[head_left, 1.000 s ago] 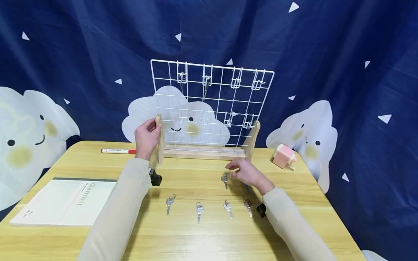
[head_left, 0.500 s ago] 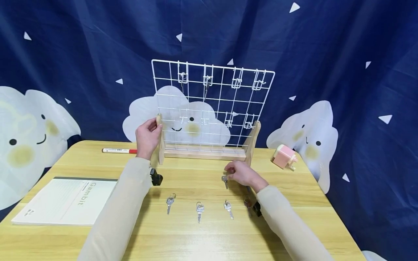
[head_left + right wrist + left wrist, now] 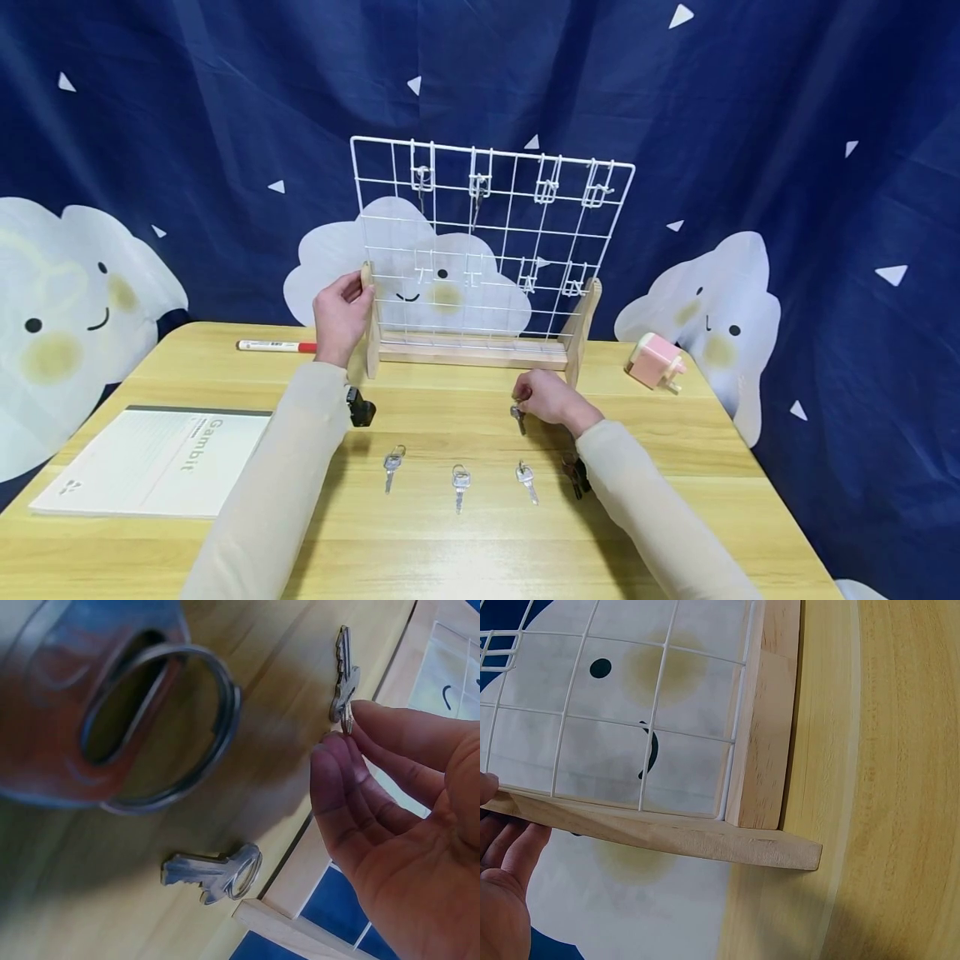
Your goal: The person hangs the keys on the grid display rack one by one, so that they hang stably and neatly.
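**Fingertips close on a key below the wire rack**

From my remote seat, the head view shows my right hand (image 3: 551, 400) at centre frame, just in front of the rack's wooden base, its fingers curled down and pinching the head of a silver key (image 3: 518, 417). The key's blade points toward the bottom of the frame and lies against the yellow table (image 3: 465, 550). In the right wrist view the same key (image 3: 343, 682) sits in the upper right, its bow held narrowly between thumb and fingertips (image 3: 330, 761), the blade sticking up and away from the palm.

My left hand (image 3: 341, 317) sits left of centre, fingers wrapped round the left wooden upright of the white wire rack (image 3: 491, 250). The left wrist view shows only fingertips at the lower left edge, touching the underside of the wooden foot (image 3: 667, 832).

Lower in the head view a row of keys lies on the table: one at left (image 3: 391, 465), one in the middle (image 3: 460, 483), one at right (image 3: 526, 479), well apart from both hands. A reddish key lies partly hidden by my right sleeve. Another key (image 3: 217, 874) shows at the bottom centre of the right wrist view.

A notebook (image 3: 157, 458) lies at lower left, a red-capped pen (image 3: 276, 346) behind it, and a pink block (image 3: 654, 362) at right.
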Tool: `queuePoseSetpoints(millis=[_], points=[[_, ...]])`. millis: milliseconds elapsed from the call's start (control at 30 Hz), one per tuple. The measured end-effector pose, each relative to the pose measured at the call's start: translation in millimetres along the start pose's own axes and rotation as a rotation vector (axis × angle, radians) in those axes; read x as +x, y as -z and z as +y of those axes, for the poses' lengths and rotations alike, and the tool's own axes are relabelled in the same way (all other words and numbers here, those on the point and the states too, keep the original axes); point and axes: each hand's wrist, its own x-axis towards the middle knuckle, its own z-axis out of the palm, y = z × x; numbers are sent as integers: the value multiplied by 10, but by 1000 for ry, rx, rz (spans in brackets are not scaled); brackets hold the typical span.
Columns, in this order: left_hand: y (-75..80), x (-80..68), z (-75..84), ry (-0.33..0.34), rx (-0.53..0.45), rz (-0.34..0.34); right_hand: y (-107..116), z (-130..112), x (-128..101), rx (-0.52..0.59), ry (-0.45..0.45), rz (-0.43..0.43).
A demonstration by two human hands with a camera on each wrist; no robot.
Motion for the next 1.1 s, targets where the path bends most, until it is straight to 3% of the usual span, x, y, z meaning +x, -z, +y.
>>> queuePoseSetpoints(millis=[433,833,1100], points=[[8,-16,21,21,9,-12,-21,15,11,45,-38,-20],[15,-21,26,16,11,-1,122,24,-89,136,109,20],[14,-26,27,-2,5,-7,194,49,-154,216,161,53]])
